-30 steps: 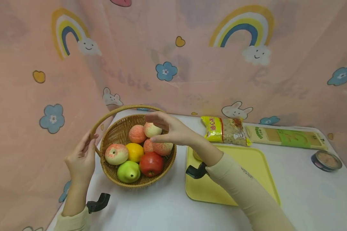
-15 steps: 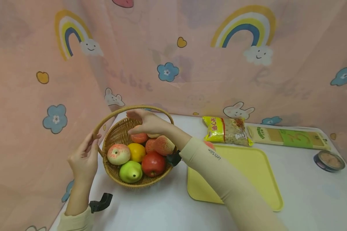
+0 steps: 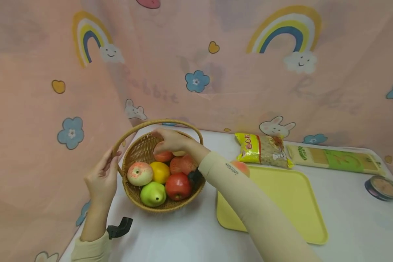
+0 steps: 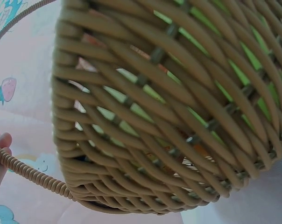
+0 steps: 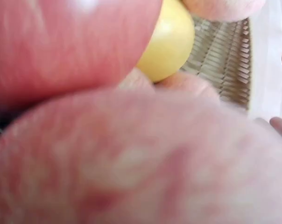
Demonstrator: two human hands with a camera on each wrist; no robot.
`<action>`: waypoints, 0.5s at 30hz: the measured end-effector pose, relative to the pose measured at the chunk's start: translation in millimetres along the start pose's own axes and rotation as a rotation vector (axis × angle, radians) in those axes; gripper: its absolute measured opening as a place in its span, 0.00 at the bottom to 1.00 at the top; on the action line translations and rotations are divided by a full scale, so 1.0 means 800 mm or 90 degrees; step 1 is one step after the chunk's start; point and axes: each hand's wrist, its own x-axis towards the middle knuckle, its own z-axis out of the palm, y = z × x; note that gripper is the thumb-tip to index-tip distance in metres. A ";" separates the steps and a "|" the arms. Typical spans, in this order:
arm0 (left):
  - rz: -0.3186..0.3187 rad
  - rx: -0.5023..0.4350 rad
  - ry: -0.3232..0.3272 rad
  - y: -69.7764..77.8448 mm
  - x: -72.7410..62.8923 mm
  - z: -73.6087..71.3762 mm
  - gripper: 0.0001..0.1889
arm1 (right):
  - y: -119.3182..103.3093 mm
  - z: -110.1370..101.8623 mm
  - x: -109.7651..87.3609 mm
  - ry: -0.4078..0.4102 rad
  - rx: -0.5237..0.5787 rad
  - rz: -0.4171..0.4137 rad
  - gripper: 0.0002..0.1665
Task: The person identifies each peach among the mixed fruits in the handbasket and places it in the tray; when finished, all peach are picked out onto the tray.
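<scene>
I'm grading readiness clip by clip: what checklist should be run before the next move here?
1. Left hand gripping the arched woven handle of the round brown wicker basket: ok.
2. Right hand holding fruit: not ok, a gap shows between thumb and fingers.
3. Right hand touching the round orange-pink peach beneath it: cannot tell.
4. Smooth yellow rectangular tray fully visible: not ok, the beige fabric right sleeve crosses it.
5. Round pinkish-orange fruit resting on the tray's far-left corner: cannot tell, partly hidden.
6. Shiny round red apple inside the basket: ok.
</scene>
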 end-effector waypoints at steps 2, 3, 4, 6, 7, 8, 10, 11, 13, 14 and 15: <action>-0.001 0.000 -0.004 0.000 0.000 0.000 0.16 | 0.003 -0.002 0.002 -0.008 -0.012 0.014 0.42; 0.000 -0.002 -0.005 0.000 0.000 0.001 0.16 | 0.004 -0.002 0.003 -0.013 -0.018 0.016 0.42; 0.002 -0.003 -0.007 0.000 0.000 0.001 0.16 | 0.004 -0.002 0.004 -0.020 -0.025 0.017 0.42; 0.008 -0.002 -0.009 -0.001 0.000 0.001 0.17 | 0.002 -0.002 0.008 -0.031 -0.055 0.025 0.43; 0.011 -0.003 -0.011 -0.001 0.000 0.001 0.17 | 0.001 -0.001 0.011 -0.038 -0.086 0.031 0.42; 0.015 -0.004 -0.012 -0.001 0.000 0.001 0.17 | 0.000 0.000 0.014 -0.047 -0.123 0.035 0.42; 0.021 -0.006 -0.013 -0.002 0.001 0.002 0.17 | -0.003 0.001 0.021 -0.065 -0.193 0.047 0.42; 0.023 -0.007 -0.013 -0.002 0.001 0.002 0.18 | -0.004 0.001 0.024 -0.073 -0.226 0.059 0.43; 0.028 -0.012 -0.014 -0.002 0.001 0.003 0.18 | -0.006 0.001 0.029 -0.089 -0.284 0.076 0.42; 0.030 -0.013 -0.014 -0.002 0.001 0.003 0.18 | -0.007 0.000 0.031 -0.095 -0.287 0.085 0.43; 0.032 -0.014 -0.015 -0.002 0.001 0.003 0.18 | -0.007 0.000 0.033 -0.099 -0.294 0.094 0.43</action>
